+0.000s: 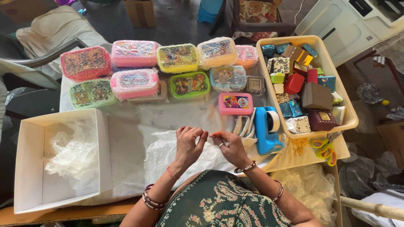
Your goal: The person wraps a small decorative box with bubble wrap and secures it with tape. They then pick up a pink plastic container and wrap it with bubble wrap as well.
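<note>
Table [126, 126] carries white box [29, 168], bubble wrap sheet [164, 151], blue tape dispenser [267, 130]. Left hand [189, 143] and right hand [229, 145] meet fingertip to fingertip above the wrap, pinching something too small to identify, maybe tape; it could stick to itself.

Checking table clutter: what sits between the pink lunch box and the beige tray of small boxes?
Only the blue tape dispenser, just below the pink lunch box and beside the tray, in the head view.

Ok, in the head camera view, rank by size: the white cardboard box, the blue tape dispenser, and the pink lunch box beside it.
1. white cardboard box, clearly largest
2. blue tape dispenser
3. pink lunch box, close to the dispenser, so unsure.
</note>
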